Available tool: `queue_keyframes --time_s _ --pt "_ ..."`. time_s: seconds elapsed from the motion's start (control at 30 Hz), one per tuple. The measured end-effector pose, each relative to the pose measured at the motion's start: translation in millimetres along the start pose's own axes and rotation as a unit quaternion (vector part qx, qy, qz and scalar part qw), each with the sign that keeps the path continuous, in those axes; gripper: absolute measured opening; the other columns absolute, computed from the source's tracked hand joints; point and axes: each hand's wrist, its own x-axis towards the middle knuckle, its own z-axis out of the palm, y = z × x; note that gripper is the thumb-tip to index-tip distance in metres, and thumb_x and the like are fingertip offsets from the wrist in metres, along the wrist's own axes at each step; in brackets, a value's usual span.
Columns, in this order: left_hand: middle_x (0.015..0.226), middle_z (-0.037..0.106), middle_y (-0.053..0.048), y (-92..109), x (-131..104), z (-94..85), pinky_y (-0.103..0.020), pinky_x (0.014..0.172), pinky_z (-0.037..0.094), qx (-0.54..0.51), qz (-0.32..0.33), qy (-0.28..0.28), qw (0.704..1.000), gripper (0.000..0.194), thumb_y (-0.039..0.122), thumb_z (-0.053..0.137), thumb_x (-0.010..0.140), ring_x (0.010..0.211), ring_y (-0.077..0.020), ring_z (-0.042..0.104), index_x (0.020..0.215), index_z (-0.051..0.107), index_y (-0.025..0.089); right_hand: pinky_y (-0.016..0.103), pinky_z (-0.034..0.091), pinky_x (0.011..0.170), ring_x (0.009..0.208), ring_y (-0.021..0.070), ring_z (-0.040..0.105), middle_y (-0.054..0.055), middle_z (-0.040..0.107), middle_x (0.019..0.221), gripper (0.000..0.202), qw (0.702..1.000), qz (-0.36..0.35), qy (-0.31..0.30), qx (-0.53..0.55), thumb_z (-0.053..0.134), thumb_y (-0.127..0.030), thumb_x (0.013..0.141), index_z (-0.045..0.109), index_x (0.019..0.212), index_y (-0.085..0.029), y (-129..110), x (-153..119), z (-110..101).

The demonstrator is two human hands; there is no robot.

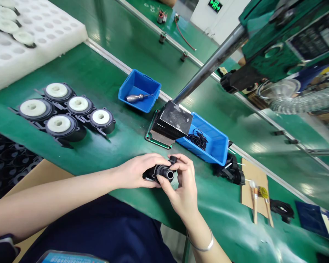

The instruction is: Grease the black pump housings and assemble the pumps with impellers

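My left hand [142, 171] is closed around the body of a black plastic housing [164, 172] with a round ribbed spout and an open bore facing up toward me. From the other side my right hand [183, 179] grips the same part, thumb near the spout and fingers by a small black knob at its top. Both hands hold it above the green bench [120, 146], close to the front edge. Just beyond them stands the black foot [171, 122] of a metal column. My palms and fingers hide much of the housing.
Several black housings with white discs [78, 104] sit at left, near a white foam tray [44, 36]. One blue bin [139, 78] holds a metal-handled tool; another blue bin [215, 140] holds black rings. Brushes [254, 204] lie on cardboard at right. A green machine head [274, 47] overhangs.
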Motion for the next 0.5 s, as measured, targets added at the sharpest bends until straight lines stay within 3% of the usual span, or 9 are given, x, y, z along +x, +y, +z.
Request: queue_keyframes --time_s 0.33,0.4,0.5 --pt "0.125 0.06 -0.013 -3.2 -2.1 4.2 -0.039 0.099 0.054 0.027 0.013 -0.009 0.999 0.054 0.021 0.075 0.081 0.118 -0.0257 0.062 0.128 0.049 0.023 0.051 0.044 0.105 0.125 0.0259 0.05 0.009 0.044 0.126 0.029 1.0 0.005 0.0 0.012 0.069 -0.029 0.088 0.046 0.104 -0.026 3.6 -3.3 6.7" --pt "0.12 0.063 -0.012 3.5 1.0 1.4 -0.037 0.095 0.055 0.046 0.011 -0.007 0.999 0.052 0.021 0.077 0.079 0.112 -0.0251 0.065 0.124 0.051 0.022 0.048 0.045 0.105 0.125 0.0252 0.05 0.009 0.045 0.126 0.031 1.0 -0.004 -0.029 -0.004 0.07 -0.034 0.087 0.046 0.105 -0.026 0.3 0.3 -4.0" --pt "0.113 0.067 -0.009 24.9 18.2 -16.2 -0.034 0.09 0.056 0.076 -0.002 -0.005 0.997 0.051 0.025 0.08 0.076 0.106 -0.0234 0.067 0.12 0.055 0.023 0.047 0.045 0.106 0.129 0.0265 0.048 0.011 0.048 0.132 0.037 0.995 -0.042 -0.084 -0.044 0.07 -0.046 0.087 0.051 0.11 -0.026 -14.0 16.2 -42.1"
